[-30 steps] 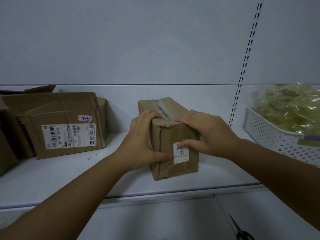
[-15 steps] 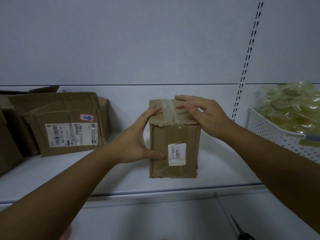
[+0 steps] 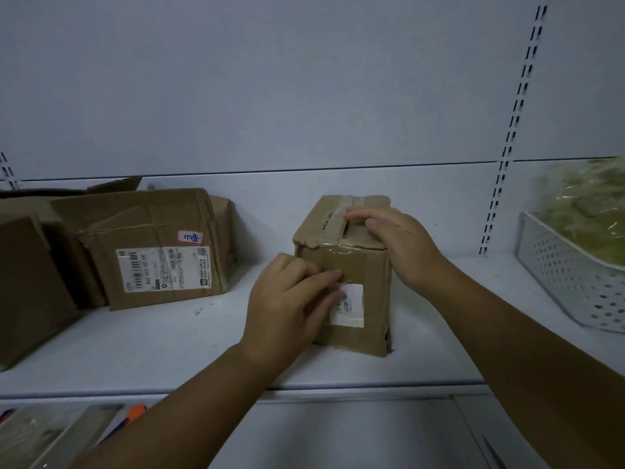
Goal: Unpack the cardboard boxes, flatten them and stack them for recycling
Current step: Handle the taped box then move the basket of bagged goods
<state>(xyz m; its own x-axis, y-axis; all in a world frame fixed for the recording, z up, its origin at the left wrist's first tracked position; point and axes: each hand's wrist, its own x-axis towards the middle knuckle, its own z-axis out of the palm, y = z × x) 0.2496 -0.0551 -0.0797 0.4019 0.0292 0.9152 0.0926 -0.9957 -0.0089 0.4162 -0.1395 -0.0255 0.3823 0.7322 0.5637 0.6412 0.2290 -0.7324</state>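
A small brown cardboard box [image 3: 367, 265], taped shut along its top, stands on the white shelf [image 3: 169, 343] in the middle of view. A white barcode sticker [image 3: 353, 308] is on its front face. My left hand [image 3: 287, 306] lies against the front face, its index fingertip and thumb touching the cardboard just beside the sticker. My right hand [image 3: 400, 245] rests on the top right of the box with its fingers reaching across the tape strip. Whether either hand has hold of any tape cannot be made out.
A larger crumpled box with a shipping label [image 3: 152, 252] and more brown boxes [image 3: 30, 282] fill the shelf's left. A white perforated basket [image 3: 568, 282] holding plastic-wrapped greenish material stands at right. A slotted rail [image 3: 514, 130] runs up the back wall.
The box has been turned a little and set squarely on the shelf. My left hand left the box's side for the front face near the sticker; my right hand stayed on top.
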